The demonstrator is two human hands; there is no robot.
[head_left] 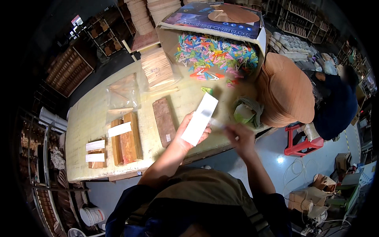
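My left hand (187, 128) is wrapped round a white rectangular strip (200, 118), which slants up and away over the table's front part. A soft grey shadow falls across the strip. Just right of it, my right hand (241, 138) is closed on a thin, pale tool (218, 123), blurred by motion; its kind cannot be made out. The tool's tip reaches toward the strip's right edge. Beyond my hands lies a green clothespin (207, 90). A flat brown wooden block (164, 121) rests left of my left hand.
Colourful clothespins (217, 53) spill from an open carton (260, 37). Stacked wooden sheets (286, 89) and a rough-walled container (248, 110) stand at right. Bagged thin wooden strips (158, 69) and wooden blocks (127, 142) with white strips lie left. A person (337, 104) works beyond a red stool (303, 142).
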